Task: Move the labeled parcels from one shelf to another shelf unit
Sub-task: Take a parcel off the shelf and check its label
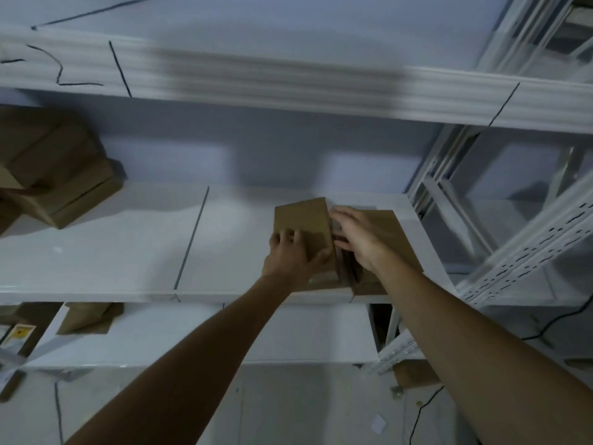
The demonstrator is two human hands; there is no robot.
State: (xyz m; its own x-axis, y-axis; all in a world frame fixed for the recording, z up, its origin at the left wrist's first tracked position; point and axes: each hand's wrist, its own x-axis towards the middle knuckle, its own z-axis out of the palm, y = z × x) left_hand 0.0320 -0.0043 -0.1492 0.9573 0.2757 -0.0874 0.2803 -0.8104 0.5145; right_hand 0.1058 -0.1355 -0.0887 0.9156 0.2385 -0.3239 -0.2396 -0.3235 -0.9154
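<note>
Two brown cardboard parcels stand side by side on the right part of a white shelf (112, 252). My left hand (290, 256) grips the left parcel (303, 220), fingers on its top face and thumb at its right edge. The fingers of my right hand (359, 236) rest flat on the right parcel (390, 232), reaching toward the gap between the two. Both forearms stretch up from the bottom of the view. No labels show on these two parcels.
A heap of brown boxes (54, 168) lies at the shelf's left end. On the lower shelf sit another brown parcel (88, 317) and a box with a yellow label (22, 335). A second white metal rack (513, 245) stands at the right. The shelf above (288, 88) overhangs.
</note>
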